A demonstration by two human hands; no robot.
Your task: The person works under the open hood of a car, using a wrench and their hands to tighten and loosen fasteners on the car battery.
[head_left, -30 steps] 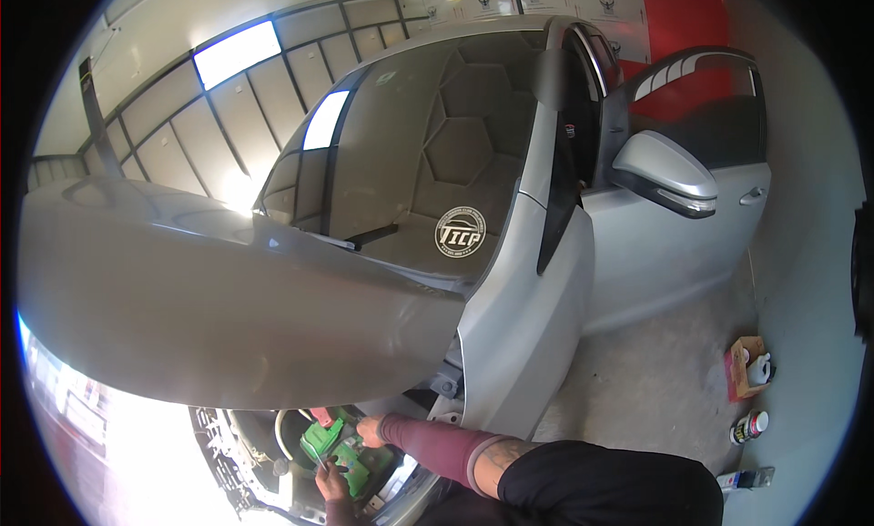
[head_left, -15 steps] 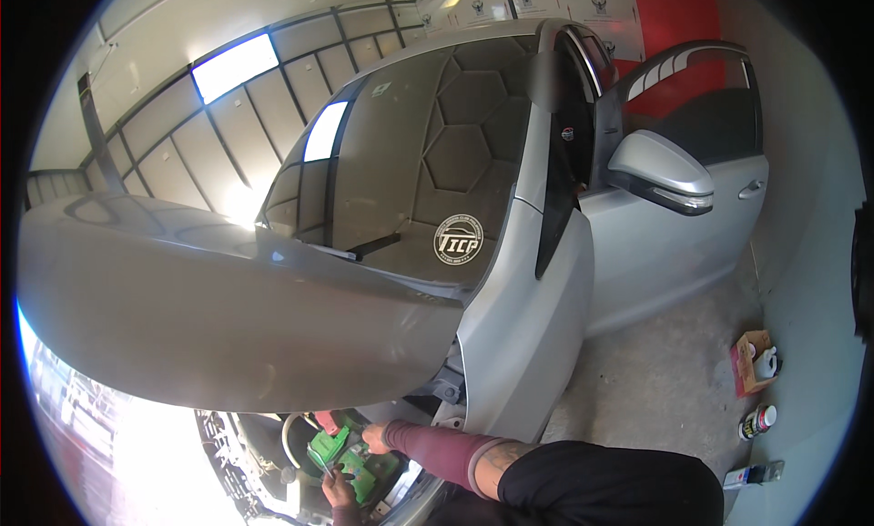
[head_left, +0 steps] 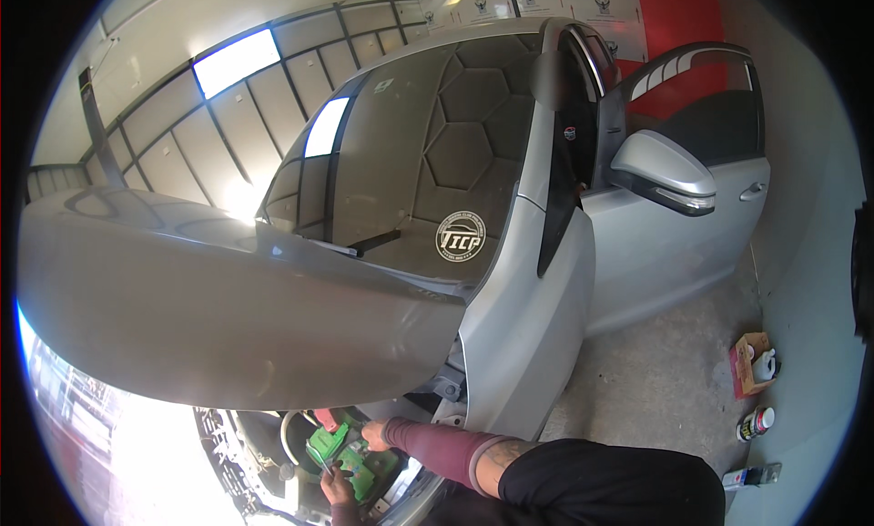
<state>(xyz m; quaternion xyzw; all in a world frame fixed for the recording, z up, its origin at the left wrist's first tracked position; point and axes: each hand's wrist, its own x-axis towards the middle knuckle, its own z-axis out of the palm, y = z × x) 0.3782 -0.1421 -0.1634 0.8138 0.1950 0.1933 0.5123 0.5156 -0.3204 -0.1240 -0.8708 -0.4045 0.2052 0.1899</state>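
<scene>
Low in the view, under the raised hood, a green car battery sits in the engine bay of a silver car. My left hand is closed around a slim metal tool at the near left of the battery; its exact kind is too small to make out. On the battery's right side my right hand is closed, fingers curled down against the top. Whatever it may grip is hidden. A red cover lies just beyond the battery, beside a pale curved hose.
The grey hood hangs raised over the engine bay. The silver fender stands right of my arm, with the driver's door open behind. Along the right wall are a cardboard box with bottles, a white container and a small box.
</scene>
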